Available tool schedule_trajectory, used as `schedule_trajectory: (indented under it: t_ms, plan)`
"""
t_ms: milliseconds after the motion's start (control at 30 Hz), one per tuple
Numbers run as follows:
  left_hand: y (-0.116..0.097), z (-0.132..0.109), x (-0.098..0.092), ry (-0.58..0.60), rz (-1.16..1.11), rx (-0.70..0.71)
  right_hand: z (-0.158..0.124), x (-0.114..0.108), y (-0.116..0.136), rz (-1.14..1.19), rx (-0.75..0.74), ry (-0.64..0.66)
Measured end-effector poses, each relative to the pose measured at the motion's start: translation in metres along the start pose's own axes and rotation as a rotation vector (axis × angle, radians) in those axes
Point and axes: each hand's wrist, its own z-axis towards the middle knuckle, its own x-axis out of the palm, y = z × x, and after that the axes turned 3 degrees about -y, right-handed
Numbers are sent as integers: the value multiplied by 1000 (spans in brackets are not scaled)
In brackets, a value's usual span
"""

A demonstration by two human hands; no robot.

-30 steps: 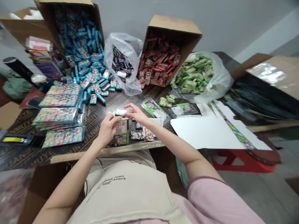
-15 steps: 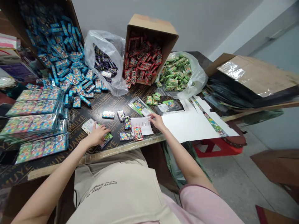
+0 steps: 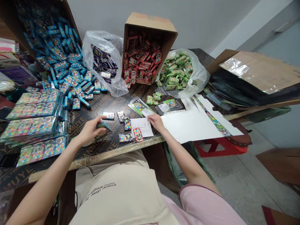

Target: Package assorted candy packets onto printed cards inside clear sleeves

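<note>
My left hand (image 3: 90,131) is closed around a clear flat packet (image 3: 103,128) with a colourful printed card, lifted just above the dark table (image 3: 98,156). My right hand (image 3: 156,121) rests with fingers spread on the edge of a small white card (image 3: 142,125). Between the hands lie several small colourful boxes (image 3: 127,122), one blue (image 3: 108,115), one red (image 3: 138,134).
Filled packets are stacked at the left (image 3: 35,125). Behind stand a box spilling blue boxes (image 3: 61,53), a bag of purple ones (image 3: 104,62), a cardboard box of red ones (image 3: 142,59) and a bag of green ones (image 3: 179,72). White sheets (image 3: 187,126) lie right.
My hands parted from a blue box held together. The left hand set down, then picked up the packet; the right moved to the white card. The view swung right.
</note>
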Motion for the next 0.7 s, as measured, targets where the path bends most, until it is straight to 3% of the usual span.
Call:
schedule_trajectory:
  t_ms: [100, 200, 367, 533, 633, 700]
  plan:
    - [-1, -2, -11, -265, -130, -23, -3, 1, 2, -44, -45, 16]
    - [4, -5, -9, -385, -231, -94, -5, 2, 4, -59, -72, 37]
    - [9, -9, 3, -440, -307, -163, -10, 5, 7, 13, -40, 28]
    - [3, -6, -2, -424, -313, -104, -3, -5, 12, 161, 128, -143]
    - [-3, -7, -5, -418, -294, -114, 17, -13, 37, 249, 199, -270]
    - [-7, -10, -3, -440, -279, -135, 30, -17, 70, 348, 204, -307]
